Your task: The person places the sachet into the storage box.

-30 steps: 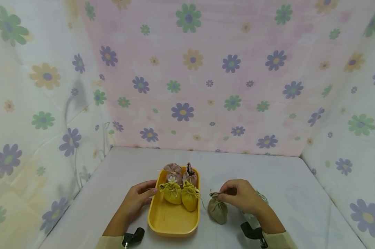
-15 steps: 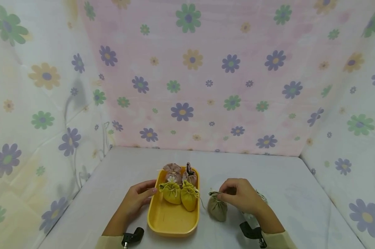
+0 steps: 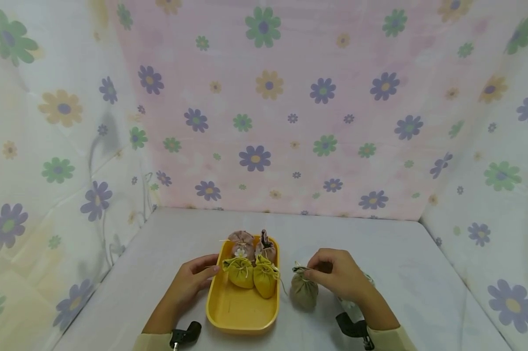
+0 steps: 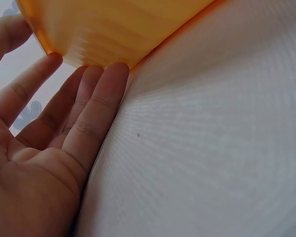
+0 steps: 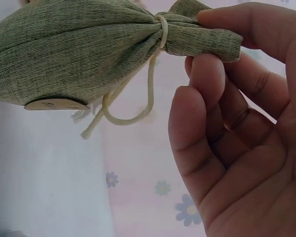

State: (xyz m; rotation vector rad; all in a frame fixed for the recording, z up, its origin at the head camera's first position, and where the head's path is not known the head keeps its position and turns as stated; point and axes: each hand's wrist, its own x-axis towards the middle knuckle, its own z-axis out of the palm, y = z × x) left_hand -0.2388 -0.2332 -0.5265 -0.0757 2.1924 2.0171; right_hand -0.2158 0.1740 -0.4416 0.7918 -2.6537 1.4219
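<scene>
My right hand [image 3: 340,274] pinches the gathered top of a grey-green drawstring pouch [image 3: 304,291], to the right of the yellow tray [image 3: 242,314]. The right wrist view has its cream cord [image 5: 150,94] tied round the neck and a small tag [image 5: 56,104] at its side. My left hand [image 3: 192,279] rests against the tray's left side, fingers fairly straight on the outer wall [image 4: 113,34] and the thumb at the rim. Inside the tray's far half sit two yellow pouches [image 3: 239,274] and two dusty-pink pouches [image 3: 242,246].
Behind my right forearm lies a pale green and white item [image 3: 353,308], mostly hidden. The white table [image 3: 189,224] ends at flower-printed cloth walls [image 3: 255,122] at the back and both sides. Each wrist carries a black mount [image 3: 186,334].
The grey-green pouch and my right hand have risen slightly, the pouch's base moving up in the view. My left hand stays at the tray. The whole head view has shifted a little.
</scene>
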